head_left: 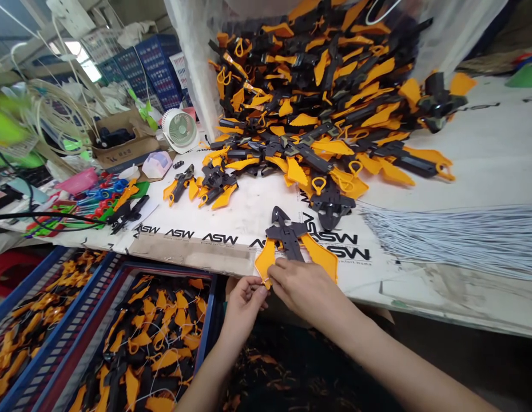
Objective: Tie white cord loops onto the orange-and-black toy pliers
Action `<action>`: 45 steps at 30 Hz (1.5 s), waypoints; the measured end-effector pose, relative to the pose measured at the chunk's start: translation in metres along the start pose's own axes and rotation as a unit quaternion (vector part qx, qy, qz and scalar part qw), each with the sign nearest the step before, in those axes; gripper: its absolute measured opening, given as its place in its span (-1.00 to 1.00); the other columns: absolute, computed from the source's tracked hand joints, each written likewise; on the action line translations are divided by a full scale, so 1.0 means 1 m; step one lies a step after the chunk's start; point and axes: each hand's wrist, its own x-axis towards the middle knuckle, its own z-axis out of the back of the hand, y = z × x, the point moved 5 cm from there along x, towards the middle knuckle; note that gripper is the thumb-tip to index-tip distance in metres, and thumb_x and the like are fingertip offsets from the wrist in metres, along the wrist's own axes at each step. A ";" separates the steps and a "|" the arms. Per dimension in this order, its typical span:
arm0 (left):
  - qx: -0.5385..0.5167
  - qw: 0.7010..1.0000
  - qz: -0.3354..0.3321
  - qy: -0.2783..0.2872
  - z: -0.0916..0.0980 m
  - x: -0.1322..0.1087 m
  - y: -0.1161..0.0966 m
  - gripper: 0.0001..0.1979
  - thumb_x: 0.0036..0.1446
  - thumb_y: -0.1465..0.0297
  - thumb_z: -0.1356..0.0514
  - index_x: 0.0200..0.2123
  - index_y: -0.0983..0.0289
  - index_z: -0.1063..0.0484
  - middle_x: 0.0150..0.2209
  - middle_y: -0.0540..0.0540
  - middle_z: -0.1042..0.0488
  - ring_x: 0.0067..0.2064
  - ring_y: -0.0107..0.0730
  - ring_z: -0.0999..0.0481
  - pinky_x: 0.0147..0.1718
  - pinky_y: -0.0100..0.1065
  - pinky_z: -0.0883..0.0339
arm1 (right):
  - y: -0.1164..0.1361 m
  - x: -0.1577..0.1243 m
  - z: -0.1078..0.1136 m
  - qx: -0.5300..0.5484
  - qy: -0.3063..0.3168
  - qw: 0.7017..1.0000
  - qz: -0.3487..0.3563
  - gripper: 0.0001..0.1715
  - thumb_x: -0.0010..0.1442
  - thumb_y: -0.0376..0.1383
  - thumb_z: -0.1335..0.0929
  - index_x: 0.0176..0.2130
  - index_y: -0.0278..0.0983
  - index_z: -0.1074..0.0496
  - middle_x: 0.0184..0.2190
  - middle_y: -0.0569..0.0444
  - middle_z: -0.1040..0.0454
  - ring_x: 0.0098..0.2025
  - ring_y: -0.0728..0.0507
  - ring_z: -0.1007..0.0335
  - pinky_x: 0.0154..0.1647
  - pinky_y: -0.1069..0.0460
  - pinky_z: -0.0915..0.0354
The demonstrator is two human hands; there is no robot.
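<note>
A black plastic toy with orange wings [288,243] lies at the table's front edge, just above my hands. My left hand [244,306] pinches the lower tip of its left orange wing. My right hand [302,289] grips the toy's lower end, with its fingers over the black body. A large heap of similar black and orange toy parts [309,97] covers the table behind, and a few lie apart from it. Beyond the toy, a bundle of thin white cords [455,240] lies spread on the table to the right.
Blue-rimmed trays [210,326] holding orange and black parts with strings sit below the table's edge at lower left. A small white fan [179,130], a cardboard box [124,140] and stacked blue crates [158,71] stand behind. Colourful plastic pieces [88,203] lie at left.
</note>
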 end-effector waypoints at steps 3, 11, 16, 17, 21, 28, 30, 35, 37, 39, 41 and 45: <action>0.017 1.000 -0.001 0.018 0.001 0.001 -0.004 -0.47 -0.12 -0.03 -0.37 -0.28 0.29 -0.45 -0.47 0.00 -0.48 -0.49 -0.48 -0.43 -0.44 -0.42 -0.31 | 0.002 0.000 0.000 0.009 0.009 1.000 0.004 -0.85 0.27 -0.42 -0.36 -0.36 -0.27 -0.47 -0.40 0.04 -0.47 -0.43 -0.11 -0.45 -0.43 0.04 -0.21; 0.217 0.968 -0.116 0.044 0.008 0.003 -0.023 -0.70 0.20 0.17 -0.16 -0.44 0.25 -0.46 -0.51 0.02 -0.48 -0.43 -0.37 -0.44 -0.38 -0.39 -0.28 | 0.000 -0.004 -0.005 0.079 -0.041 0.995 0.039 -0.75 0.28 -0.29 -0.40 -0.02 -0.19 -0.47 0.03 -0.01 -0.43 -0.32 -0.09 -0.49 -0.42 0.06 -0.29; 0.143 0.985 -0.095 0.005 0.050 -0.005 -0.046 -0.68 0.16 0.12 -0.24 -0.46 0.25 -0.42 -0.56 -0.02 -0.40 -0.46 -0.41 -0.38 -0.37 -0.41 -0.26 | -0.002 -0.003 -0.004 0.081 -0.032 0.996 0.026 -0.75 0.28 -0.35 -0.38 -0.03 -0.22 -0.49 -0.01 -0.02 -0.43 -0.23 -0.12 -0.48 -0.30 0.03 -0.34; 0.090 0.992 -0.085 -0.012 0.061 -0.007 -0.050 -0.67 0.13 0.11 -0.27 -0.45 0.26 -0.41 -0.57 -0.04 -0.37 -0.47 -0.43 -0.36 -0.39 -0.43 -0.25 | -0.004 -0.003 -0.004 0.083 -0.032 0.996 0.020 -0.76 0.27 -0.35 -0.38 -0.03 -0.23 -0.49 -0.01 -0.03 -0.43 -0.20 -0.14 -0.47 -0.27 0.01 -0.36; -0.069 0.997 -0.042 -0.011 0.079 -0.016 -0.054 -0.70 0.08 0.18 -0.35 -0.43 0.28 -0.40 -0.58 -0.05 -0.32 -0.48 -0.47 -0.35 -0.43 -0.46 -0.24 | -0.011 -0.003 -0.004 0.113 -0.037 0.993 0.000 -0.72 0.25 -0.32 -0.43 -0.01 -0.23 -0.51 0.04 -0.09 -0.41 -0.02 -0.26 -0.42 -0.12 -0.09 -0.41; -0.181 0.978 -0.002 0.107 0.018 -0.025 -0.056 -0.71 0.05 0.21 -0.39 -0.45 0.30 -0.45 -0.62 -0.07 -0.28 -0.54 -0.53 -0.30 -0.51 -0.48 -0.21 | 0.011 -0.014 0.007 0.468 -0.195 0.862 0.025 -0.79 0.37 -0.34 -0.32 -0.01 -0.23 -0.48 -0.11 0.03 -0.54 -0.07 -0.09 -0.47 -0.02 0.03 -0.38; -0.211 0.972 0.002 0.104 0.002 -0.023 -0.056 -0.69 0.02 0.20 -0.41 -0.47 0.30 -0.45 -0.64 -0.09 -0.25 -0.58 -0.55 -0.26 -0.55 -0.48 -0.20 | 0.013 -0.017 0.002 0.555 -0.200 0.807 -0.026 -0.85 0.37 -0.30 -0.32 -0.15 -0.23 -0.50 -0.26 0.07 -0.55 -0.23 -0.06 -0.49 -0.16 0.05 -0.40; -0.143 0.988 -0.063 0.002 -0.004 -0.013 -0.051 -0.70 -0.02 0.17 -0.42 -0.46 0.29 -0.52 -0.59 -0.07 -0.36 -0.57 -0.56 -0.30 -0.55 -0.48 -0.25 | 0.012 -0.021 -0.025 0.723 -0.083 0.663 -0.176 -0.64 0.25 -0.02 -0.38 -0.20 -0.27 -0.42 -0.53 0.19 -0.41 -0.55 0.00 -0.34 -0.53 0.10 -0.30; -0.018 0.987 -0.157 -0.034 0.001 -0.014 -0.056 -0.79 0.03 0.24 -0.40 -0.42 0.27 -0.58 -0.53 -0.02 -0.46 -0.49 -0.52 -0.41 -0.49 -0.48 -0.31 | 0.009 -0.023 -0.031 0.751 -0.063 0.622 -0.213 -0.50 0.12 0.09 -0.44 -0.25 -0.27 -0.39 -0.54 0.20 -0.38 -0.55 0.00 -0.32 -0.53 0.10 -0.30; 0.120 0.956 -0.266 -0.040 0.002 -0.018 -0.065 -0.91 0.11 0.35 -0.36 -0.36 0.25 -0.62 -0.44 0.02 -0.55 -0.41 -0.47 -0.50 -0.40 -0.46 -0.37 | 0.007 -0.025 -0.035 0.768 -0.047 0.594 -0.236 -0.40 -0.02 0.15 -0.50 -0.29 -0.27 -0.38 -0.55 0.21 -0.36 -0.54 0.00 -0.32 -0.51 0.09 -0.31; 0.227 0.907 -0.354 -0.019 0.000 -0.024 -0.072 -0.92 0.18 0.43 -0.30 -0.27 0.23 -0.62 -0.37 0.05 -0.59 -0.35 -0.44 -0.55 -0.35 -0.45 -0.42 | 0.005 -0.027 -0.036 0.776 -0.032 0.578 -0.249 -0.36 -0.09 0.16 -0.53 -0.30 -0.28 -0.40 -0.55 0.22 -0.37 -0.53 0.00 -0.32 -0.49 0.09 -0.31; 0.389 0.783 -0.485 0.007 -0.003 -0.033 -0.078 -0.81 0.25 0.53 -0.19 -0.12 0.25 -0.55 -0.30 0.10 -0.62 -0.30 -0.39 -0.57 -0.30 -0.39 -0.45 | 0.005 -0.029 -0.037 0.806 0.014 0.529 -0.264 -0.40 -0.07 0.11 -0.55 -0.32 -0.32 -0.46 -0.46 0.16 -0.42 -0.51 0.05 -0.28 -0.43 0.11 -0.28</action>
